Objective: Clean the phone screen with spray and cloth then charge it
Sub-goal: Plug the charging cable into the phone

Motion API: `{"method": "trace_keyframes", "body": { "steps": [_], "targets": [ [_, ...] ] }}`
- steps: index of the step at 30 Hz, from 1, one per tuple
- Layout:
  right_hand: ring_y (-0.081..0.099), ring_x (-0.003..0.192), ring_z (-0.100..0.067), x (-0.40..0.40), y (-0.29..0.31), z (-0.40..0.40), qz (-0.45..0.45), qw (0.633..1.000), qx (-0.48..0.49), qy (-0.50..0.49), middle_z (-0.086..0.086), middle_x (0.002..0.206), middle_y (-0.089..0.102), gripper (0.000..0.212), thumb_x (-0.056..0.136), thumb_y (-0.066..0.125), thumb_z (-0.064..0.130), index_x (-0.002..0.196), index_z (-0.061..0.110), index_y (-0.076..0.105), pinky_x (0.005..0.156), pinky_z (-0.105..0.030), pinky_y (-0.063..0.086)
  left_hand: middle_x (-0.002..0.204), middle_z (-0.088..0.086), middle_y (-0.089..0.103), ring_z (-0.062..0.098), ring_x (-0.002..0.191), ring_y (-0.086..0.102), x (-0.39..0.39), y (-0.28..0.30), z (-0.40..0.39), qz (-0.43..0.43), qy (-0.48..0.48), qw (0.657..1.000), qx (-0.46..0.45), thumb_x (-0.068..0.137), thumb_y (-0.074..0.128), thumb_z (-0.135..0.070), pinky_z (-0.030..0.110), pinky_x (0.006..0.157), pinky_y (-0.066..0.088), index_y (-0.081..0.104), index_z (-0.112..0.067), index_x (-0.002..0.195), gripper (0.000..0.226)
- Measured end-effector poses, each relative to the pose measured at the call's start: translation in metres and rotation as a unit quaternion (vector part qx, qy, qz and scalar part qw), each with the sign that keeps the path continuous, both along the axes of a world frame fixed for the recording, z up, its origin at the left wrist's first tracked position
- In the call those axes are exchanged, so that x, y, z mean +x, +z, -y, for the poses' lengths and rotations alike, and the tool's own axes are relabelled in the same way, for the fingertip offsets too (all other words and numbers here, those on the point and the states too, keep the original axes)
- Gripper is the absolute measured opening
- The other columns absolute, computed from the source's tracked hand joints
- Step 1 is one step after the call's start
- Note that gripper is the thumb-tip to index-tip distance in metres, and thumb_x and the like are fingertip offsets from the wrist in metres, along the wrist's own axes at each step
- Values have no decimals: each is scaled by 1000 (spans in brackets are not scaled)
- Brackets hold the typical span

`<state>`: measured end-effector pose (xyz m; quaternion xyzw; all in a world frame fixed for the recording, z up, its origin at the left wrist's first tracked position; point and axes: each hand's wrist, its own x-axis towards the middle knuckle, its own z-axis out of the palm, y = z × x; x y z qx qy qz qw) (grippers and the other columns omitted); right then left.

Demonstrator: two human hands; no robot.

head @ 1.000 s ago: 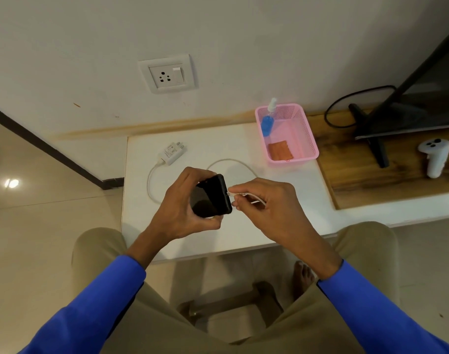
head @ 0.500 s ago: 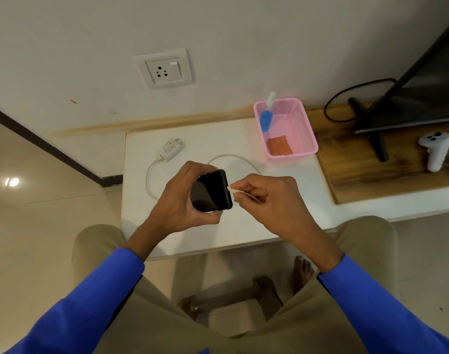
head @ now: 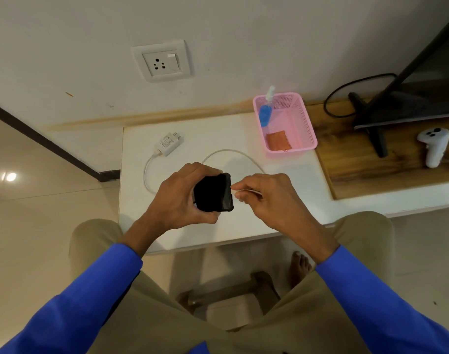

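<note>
Black phone (head: 213,192) level, port end rightward, meeting cable plug (head: 234,192)

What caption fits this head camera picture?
Left hand holds the phone while right hand brings the charging cable to it.

We note a low white table (head: 192,233) against the wall. On it: a white charger (head: 168,143) with its cable (head: 147,175) looping across, and a pink basket (head: 307,129) at the far right corner.
</note>
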<state>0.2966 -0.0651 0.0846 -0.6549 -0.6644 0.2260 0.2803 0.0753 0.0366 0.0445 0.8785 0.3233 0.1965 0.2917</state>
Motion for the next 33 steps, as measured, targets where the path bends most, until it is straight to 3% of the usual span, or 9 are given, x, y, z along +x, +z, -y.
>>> {"method": "trace_keyframes", "body": {
  "steps": [4,7,9,16,19,23,25,29,33],
  "targets": [
    [76,82,-9,-3,-15,8,-64,997,8,-45,2,92,80,15,93,75,8,107,12,79,82,-5,50,114,-22,60,7,103,59,2,2,0,-25,4,1000,-15,56,90,-44,39,82,58,57,-39,129,80],
    [77,75,-5,-4,-22,11,-191,977,-26,-92,8,84,79,14,92,77,8,104,15,80,78,-12,58,112,-21,65,6,98,63,6,1,4,-35,11,999,-33,52,90,-48,39,81,59,61,-38,124,78],
    [77,73,-6,-1,-25,10,-213,971,-41,-99,10,83,79,13,91,78,9,102,17,81,76,-16,60,111,-22,66,5,96,64,8,-1,7,-35,18,998,-39,51,90,-48,38,80,59,61,-39,122,77],
    [78,76,-10,3,-39,8,-235,962,-96,-100,12,84,79,14,91,77,9,101,20,80,78,-21,62,107,-23,66,2,93,61,8,-4,8,-77,26,996,-31,50,80,-61,33,77,57,61,-42,122,77],
    [78,78,-9,2,-46,10,-246,960,-99,-89,14,88,79,18,91,76,8,97,25,79,81,-17,58,105,-21,67,5,90,64,9,-5,8,-108,15,994,-23,50,79,-65,34,75,57,62,-40,120,77],
    [78,81,-17,4,-55,10,-281,949,-105,-98,4,92,80,14,90,76,4,99,15,80,88,-31,61,100,-21,67,6,85,64,11,-8,7,-133,14,991,-7,48,78,-67,33,71,56,63,-39,117,76],
    [79,81,-20,6,-60,10,-294,945,-110,-91,2,92,80,14,90,76,4,101,11,80,89,-30,61,99,-21,66,6,84,63,13,-10,7,-145,13,989,-3,47,76,-68,32,69,55,63,-39,116,76],
    [78,90,-12,16,-69,9,-283,944,-154,-66,2,91,81,21,86,81,9,106,16,80,92,-14,54,104,-21,64,6,92,61,14,-23,7,-176,-1,984,-9,50,73,-68,31,69,54,59,-41,121,77],
    [75,91,-8,27,-80,5,-202,963,-159,-78,4,91,80,34,85,84,17,117,27,77,96,-22,56,107,-22,60,6,98,58,17,-40,4,-197,12,980,-29,55,74,-67,29,68,49,56,-39,127,80]
  ]
}}
